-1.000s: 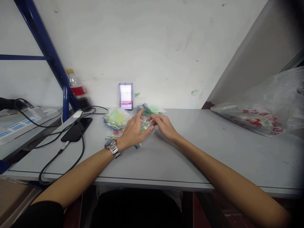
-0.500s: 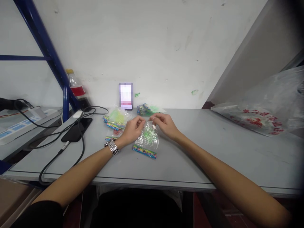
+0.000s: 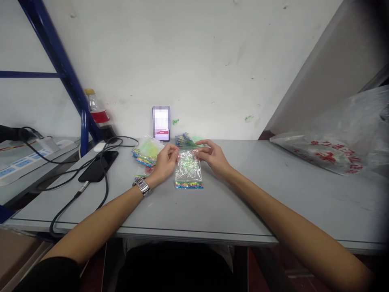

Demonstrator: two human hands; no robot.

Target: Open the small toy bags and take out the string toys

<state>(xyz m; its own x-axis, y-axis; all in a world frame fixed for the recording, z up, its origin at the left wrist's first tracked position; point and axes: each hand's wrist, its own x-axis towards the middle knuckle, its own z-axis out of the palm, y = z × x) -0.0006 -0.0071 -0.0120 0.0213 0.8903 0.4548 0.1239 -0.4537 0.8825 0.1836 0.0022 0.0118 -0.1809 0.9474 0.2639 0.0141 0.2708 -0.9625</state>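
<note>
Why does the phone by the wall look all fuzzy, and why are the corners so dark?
Head view: the phone screen is blurred into blocks while the bag between the left hand and right hand looks sharper; the right corners darken, and the table edge bows.

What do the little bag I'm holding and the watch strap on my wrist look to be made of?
The small bag, held at its top corners by the left hand and right hand, looks like thin clear glossy plastic: green bits show through. The watch strap seems polished metal, with shiny silver links.
</note>
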